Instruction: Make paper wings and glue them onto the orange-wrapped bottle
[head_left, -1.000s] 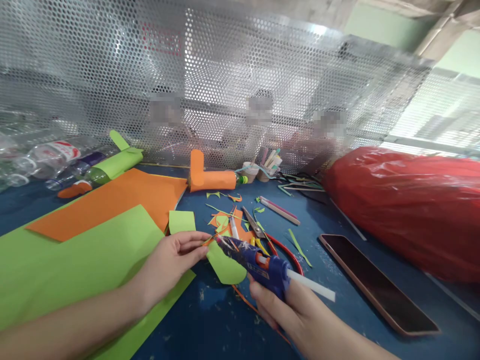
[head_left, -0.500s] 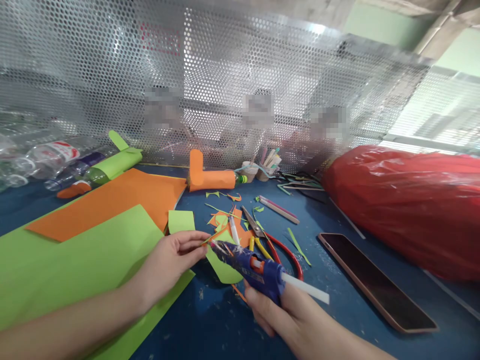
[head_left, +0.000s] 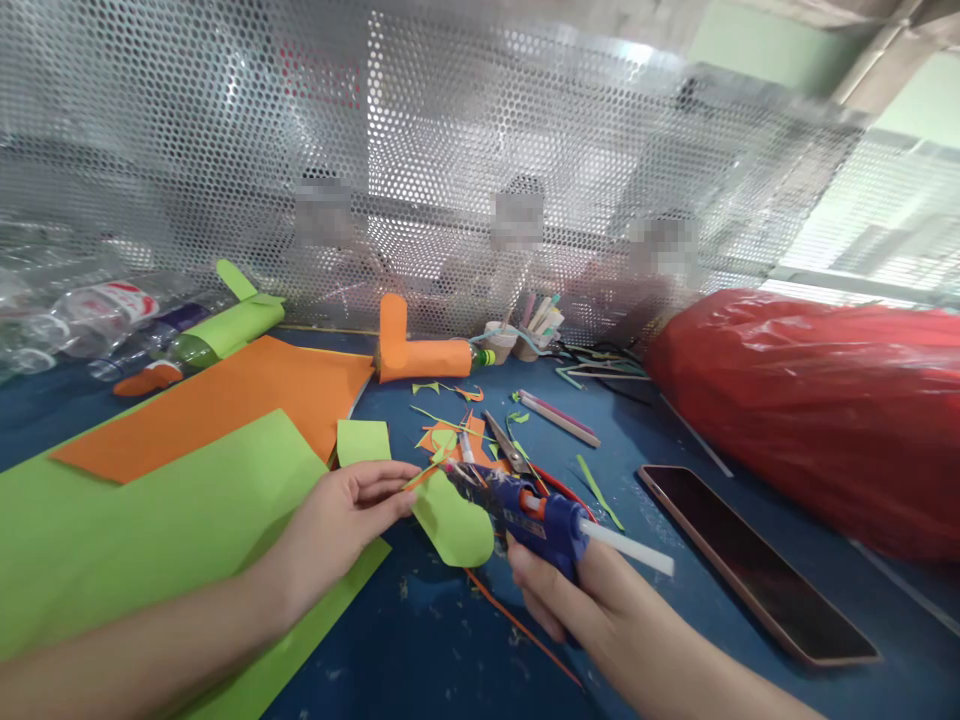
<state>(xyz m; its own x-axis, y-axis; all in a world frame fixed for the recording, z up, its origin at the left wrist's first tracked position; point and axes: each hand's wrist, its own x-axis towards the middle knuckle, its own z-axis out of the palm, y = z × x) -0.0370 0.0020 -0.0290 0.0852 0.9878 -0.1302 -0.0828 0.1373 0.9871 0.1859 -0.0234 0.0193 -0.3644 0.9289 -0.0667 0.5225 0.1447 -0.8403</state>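
Observation:
My right hand grips a blue hot glue gun, and a white glue stick pokes out of its back. The nozzle points left, near the edge of a cut green paper piece. That piece is pinched at its folded edge, where some orange shows, between thumb and fingers of my left hand. Behind the gun lie scissors with red handles, partly hidden by it, among orange and green paper scraps. A small green paper rectangle rests just beyond my left hand.
Large green and orange paper sheets cover the left. An orange-wrapped bottle, a green-wrapped bottle and clear bottles lie farther back. A phone and a red plastic bag are at right; a perforated metal screen stands behind.
The glue gun first moved left toward my left fingers, then back right and slightly up, away from them. My left hand and its green paper piece stayed nearly still.

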